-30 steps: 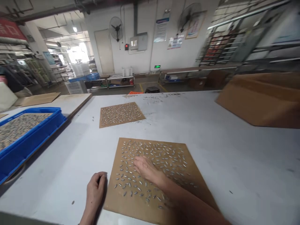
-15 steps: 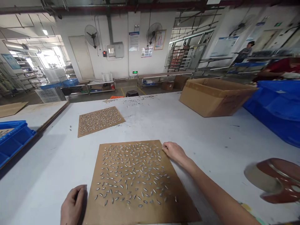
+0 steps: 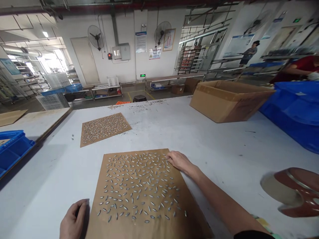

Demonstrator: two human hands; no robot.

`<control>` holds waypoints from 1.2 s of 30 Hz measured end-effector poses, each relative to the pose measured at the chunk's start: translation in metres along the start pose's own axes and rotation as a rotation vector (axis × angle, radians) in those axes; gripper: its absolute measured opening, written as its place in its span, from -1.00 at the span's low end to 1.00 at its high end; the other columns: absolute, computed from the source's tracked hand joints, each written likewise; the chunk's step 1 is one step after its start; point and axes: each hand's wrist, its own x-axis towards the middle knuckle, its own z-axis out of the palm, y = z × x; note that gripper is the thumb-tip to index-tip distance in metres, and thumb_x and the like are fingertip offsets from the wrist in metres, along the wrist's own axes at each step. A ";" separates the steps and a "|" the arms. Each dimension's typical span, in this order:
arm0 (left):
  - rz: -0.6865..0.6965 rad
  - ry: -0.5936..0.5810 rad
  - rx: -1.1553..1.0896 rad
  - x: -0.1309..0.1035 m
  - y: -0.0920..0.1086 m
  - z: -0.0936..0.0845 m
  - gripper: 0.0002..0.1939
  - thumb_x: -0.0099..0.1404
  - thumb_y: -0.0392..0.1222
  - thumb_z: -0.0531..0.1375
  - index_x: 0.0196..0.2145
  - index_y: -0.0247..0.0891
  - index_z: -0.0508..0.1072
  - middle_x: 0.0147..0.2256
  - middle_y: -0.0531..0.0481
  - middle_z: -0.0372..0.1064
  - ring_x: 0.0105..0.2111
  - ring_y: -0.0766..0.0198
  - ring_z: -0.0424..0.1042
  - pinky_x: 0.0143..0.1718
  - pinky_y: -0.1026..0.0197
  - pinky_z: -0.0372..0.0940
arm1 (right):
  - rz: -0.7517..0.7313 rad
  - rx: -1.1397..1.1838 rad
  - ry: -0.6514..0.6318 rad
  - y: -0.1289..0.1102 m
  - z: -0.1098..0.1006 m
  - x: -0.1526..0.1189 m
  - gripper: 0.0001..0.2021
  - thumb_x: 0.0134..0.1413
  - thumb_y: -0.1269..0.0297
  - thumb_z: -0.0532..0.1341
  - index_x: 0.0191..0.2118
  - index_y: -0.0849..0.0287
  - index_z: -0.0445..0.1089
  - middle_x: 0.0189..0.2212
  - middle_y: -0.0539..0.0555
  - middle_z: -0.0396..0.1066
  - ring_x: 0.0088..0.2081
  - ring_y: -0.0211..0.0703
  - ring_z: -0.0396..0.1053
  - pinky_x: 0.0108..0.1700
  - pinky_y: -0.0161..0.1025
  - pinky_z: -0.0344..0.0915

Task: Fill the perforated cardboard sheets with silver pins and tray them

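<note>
Cardboard (image 3: 149, 230) between loosely curled left hand (image 3: 72, 219) and right hand (image 3: 179, 161), whose grip is indeterminable, appears light, stiff, best held at edges.

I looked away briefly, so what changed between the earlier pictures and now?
The right hand moved from over the small metallic pieces to touch the right edge of the near cardboard sheet, by its far corner. The view swung right. The left hand stays beside the sheet's left edge; the pieces remain spread out.
</note>
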 end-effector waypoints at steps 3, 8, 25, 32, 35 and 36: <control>0.027 0.019 0.004 -0.001 0.002 0.000 -0.51 0.11 0.28 0.12 -0.28 -0.11 0.61 -0.17 -0.06 0.64 -0.15 -0.09 0.58 -0.11 0.01 0.46 | -0.020 -0.018 -0.022 0.000 0.003 -0.004 -0.80 0.27 0.44 0.15 -0.16 0.14 0.53 -0.10 0.12 0.53 -0.06 -0.11 0.44 -0.15 -0.31 0.16; 0.040 0.036 -0.004 -0.005 0.009 0.000 -0.52 0.11 0.25 0.11 -0.29 -0.15 0.60 -0.19 -0.11 0.64 -0.18 -0.08 0.57 -0.09 0.01 0.44 | 0.003 -0.041 -0.028 -0.001 0.008 -0.004 -0.82 0.33 0.40 0.13 -0.12 0.22 0.49 -0.10 0.19 0.51 -0.07 -0.07 0.45 -0.11 -0.29 0.20; 0.008 0.011 -0.041 -0.007 0.011 0.002 -0.48 0.12 0.23 0.10 -0.22 -0.20 0.58 -0.08 -0.19 0.59 -0.05 -0.11 0.51 0.08 -0.04 0.33 | -0.197 -0.149 0.021 -0.063 0.033 -0.090 -0.76 0.36 0.45 0.04 -0.24 0.18 0.44 -0.26 0.13 0.49 -0.22 -0.09 0.42 -0.19 -0.20 0.17; -0.003 0.005 -0.045 -0.009 0.011 0.002 -0.49 0.13 0.22 0.09 -0.20 -0.19 0.57 -0.07 -0.17 0.58 -0.04 -0.09 0.49 0.08 -0.03 0.32 | -0.201 -0.210 -0.018 -0.069 0.038 -0.084 -0.75 0.30 0.52 0.06 -0.29 0.17 0.45 -0.27 0.13 0.49 -0.26 -0.11 0.40 -0.23 -0.19 0.13; -0.004 0.010 -0.043 -0.009 0.012 0.002 -0.50 0.12 0.22 0.10 -0.21 -0.18 0.57 -0.07 -0.17 0.58 -0.04 -0.09 0.49 0.09 -0.03 0.32 | -0.196 -0.174 0.009 -0.065 0.033 -0.087 -0.74 0.33 0.47 0.05 -0.31 0.16 0.45 -0.31 0.11 0.48 -0.27 -0.12 0.39 -0.23 -0.20 0.14; -0.004 0.008 -0.044 -0.009 0.013 0.001 -0.49 0.11 0.23 0.10 -0.21 -0.18 0.57 -0.07 -0.16 0.59 -0.05 -0.09 0.49 0.08 -0.03 0.32 | -0.188 -0.150 0.033 -0.063 0.030 -0.089 -0.73 0.35 0.45 0.05 -0.31 0.15 0.45 -0.32 0.11 0.47 -0.27 -0.12 0.39 -0.23 -0.21 0.14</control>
